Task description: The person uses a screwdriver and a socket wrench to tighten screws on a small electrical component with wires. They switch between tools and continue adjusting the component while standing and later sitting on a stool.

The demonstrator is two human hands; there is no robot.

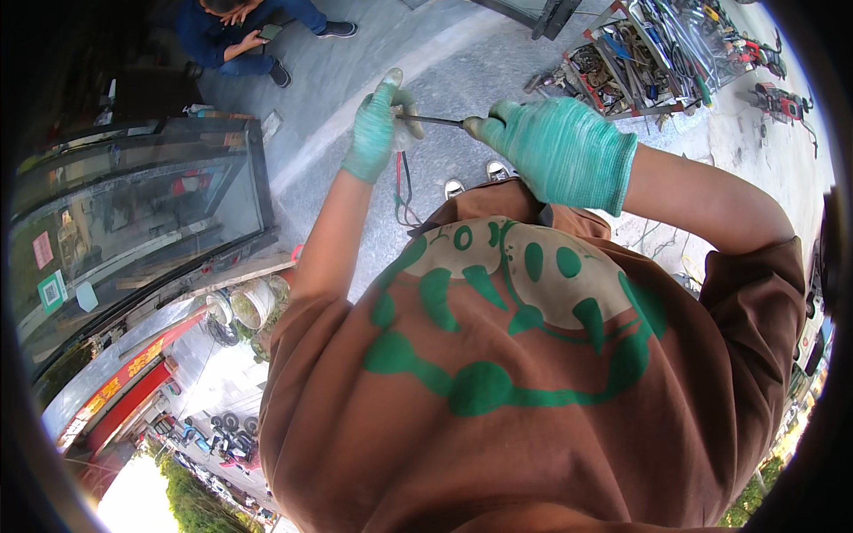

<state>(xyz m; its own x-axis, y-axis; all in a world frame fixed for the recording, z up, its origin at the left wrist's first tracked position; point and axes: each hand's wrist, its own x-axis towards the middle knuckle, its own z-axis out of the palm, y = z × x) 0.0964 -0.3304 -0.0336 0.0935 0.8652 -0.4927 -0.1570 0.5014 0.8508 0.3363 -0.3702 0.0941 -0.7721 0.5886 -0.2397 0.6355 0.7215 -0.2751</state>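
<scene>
Both my hands wear green knit gloves with greyish fingertips. My left hand [378,126] holds up a small, partly translucent part [402,138], its details unclear, from which red and black wires [406,183] hang down. My right hand [560,150] is closed around a tool whose handle is hidden in the glove. The tool's thin dark shaft [433,120], like a screwdriver's, points left, and its tip meets or nearly meets the part at my left fingers. My shoes [496,170] stand on the grey floor below my hands.
A seated person [233,46] holds a phone at the upper left. A glass-paned door or case [133,200] stands at left. At upper right is a metal tool cart [626,66] heaped with wrenches and parts, with red-and-black devices [780,105] beyond it. Buckets [252,303] stand lower left.
</scene>
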